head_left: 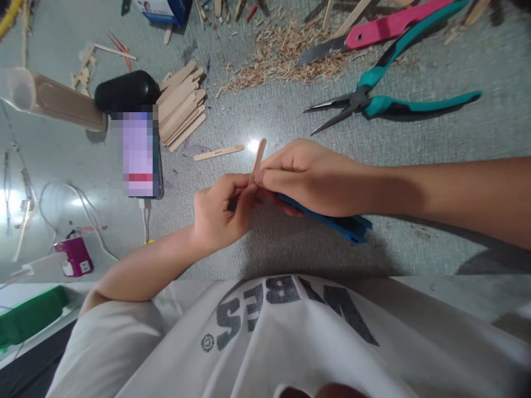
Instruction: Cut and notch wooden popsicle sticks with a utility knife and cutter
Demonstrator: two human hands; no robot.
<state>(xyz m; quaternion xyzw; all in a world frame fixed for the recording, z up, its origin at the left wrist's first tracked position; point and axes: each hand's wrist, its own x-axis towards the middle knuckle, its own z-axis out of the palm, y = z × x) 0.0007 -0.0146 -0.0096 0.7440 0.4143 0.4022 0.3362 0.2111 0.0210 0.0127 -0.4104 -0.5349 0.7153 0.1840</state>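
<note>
My left hand [219,213] is closed round the lower end of a wooden craft stick [258,157], which points up and away from me. My right hand [309,177] grips a blue-handled knife [332,224], its thumb pressed against the stick where the two hands meet. The blade is hidden between my fingers. A single loose stick [219,152] lies on the table just beyond my left hand.
A stack of craft sticks [182,105] lies beside a phone [139,155] and a black case [126,90]. Teal pliers [388,97], a pink-handled knife [373,30] and wood shavings [286,55] lie further back. A purple charger [74,257] sits at left.
</note>
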